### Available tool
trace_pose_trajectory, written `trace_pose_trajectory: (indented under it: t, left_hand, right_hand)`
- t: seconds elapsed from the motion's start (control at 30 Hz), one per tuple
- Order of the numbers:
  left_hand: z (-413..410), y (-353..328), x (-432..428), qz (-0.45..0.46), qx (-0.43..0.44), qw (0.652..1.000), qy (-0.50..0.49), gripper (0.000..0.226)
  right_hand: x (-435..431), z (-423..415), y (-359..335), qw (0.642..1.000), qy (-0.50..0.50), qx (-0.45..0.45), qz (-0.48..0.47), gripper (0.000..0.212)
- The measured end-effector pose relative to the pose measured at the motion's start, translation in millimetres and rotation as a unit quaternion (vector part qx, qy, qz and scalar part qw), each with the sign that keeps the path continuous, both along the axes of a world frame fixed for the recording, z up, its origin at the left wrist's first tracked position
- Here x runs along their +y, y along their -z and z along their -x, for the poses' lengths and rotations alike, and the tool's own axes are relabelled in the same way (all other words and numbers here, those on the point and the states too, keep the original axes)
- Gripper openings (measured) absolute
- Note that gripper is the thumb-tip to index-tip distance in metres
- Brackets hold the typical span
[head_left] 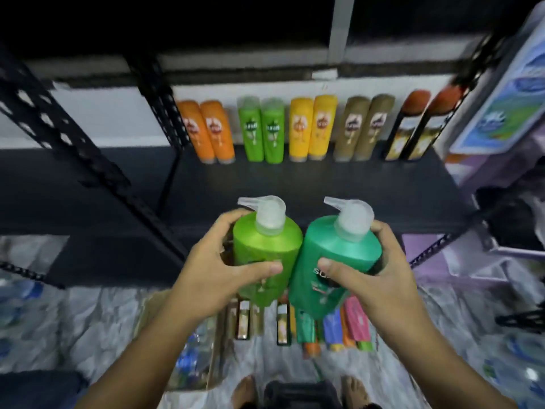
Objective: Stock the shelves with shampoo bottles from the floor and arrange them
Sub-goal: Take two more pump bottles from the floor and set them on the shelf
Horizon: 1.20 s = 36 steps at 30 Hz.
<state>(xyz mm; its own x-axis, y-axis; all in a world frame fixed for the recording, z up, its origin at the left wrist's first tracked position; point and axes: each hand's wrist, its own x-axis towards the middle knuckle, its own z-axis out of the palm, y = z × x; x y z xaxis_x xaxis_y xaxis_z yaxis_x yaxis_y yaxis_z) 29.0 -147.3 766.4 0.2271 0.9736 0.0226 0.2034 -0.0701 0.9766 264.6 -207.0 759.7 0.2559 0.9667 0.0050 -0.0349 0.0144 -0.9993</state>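
Both hands are up in front of the black shelf [324,184], each wrapped around a large pump bottle. The left hand [218,270] grips the lime-green pump bottle [265,249], thumb across its front and fingers curled round the far side. The right hand [371,276] grips the teal-green pump bottle [333,261] the same way, thumb pressed on the label. The two bottles are held upright to slightly tilted, side by side and touching at the shoulders, just in front of the shelf's near edge; whether they are above its surface cannot be told. Each has a clear pump head, nozzles pointing away from the right hand. At the back of the shelf, against the white wall, stands a row of paired bottles: orange pair [206,134], green pair [264,131], yellow pair [312,128], tan pair [362,128], and a dark pair with orange caps [415,128] at the end nearest the right hand. Below the held bottles, on the floor [103,320], more mixed-colour bottles [333,329] are grouped together, some lying down. Bare feet [244,391] show beneath those. Picture is motion-blurred; label text is mostly unreadable.
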Motion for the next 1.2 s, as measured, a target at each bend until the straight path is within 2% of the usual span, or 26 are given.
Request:
trace_pose_trajectory:
  t: [0.23, 0.47, 0.77, 0.9, 1.03, 1.2]
  left_hand:
    - [-38, -129, 20, -0.121, -0.076, 0.99, 0.005, 0.069]
    - [-80, -253, 41, -0.234, -0.175, 0.956, 0.002, 0.051]
    - [-109, -386, 79, -0.328, -0.224, 0.918, -0.01, 0.03]
    - [-125, -423, 104, -0.354, -0.214, 0.91, -0.01, 0.036]
    - [-144, -433, 127, -0.345, -0.185, 0.92, -0.012, 0.051]
    - [-163, -424, 148, -0.317, -0.179, 0.931, -0.014, 0.042]
  right_hand:
    - [15, -9, -137, 0.988, 0.07, 0.037, -0.129, 0.058]
    - [34, -26, -265, 0.964, 0.088, 0.023, -0.25, 0.053]
    - [78, -52, -399, 0.935, 0.067, 0.033, -0.347, 0.054]
    - [100, -69, -437, 0.929, 0.052, 0.011, -0.366, 0.049]
    - [125, -84, -448, 0.929, 0.065, -0.002, -0.364, 0.048]
    - [155, -104, -440, 0.937, 0.083, -0.024, -0.339, 0.05]
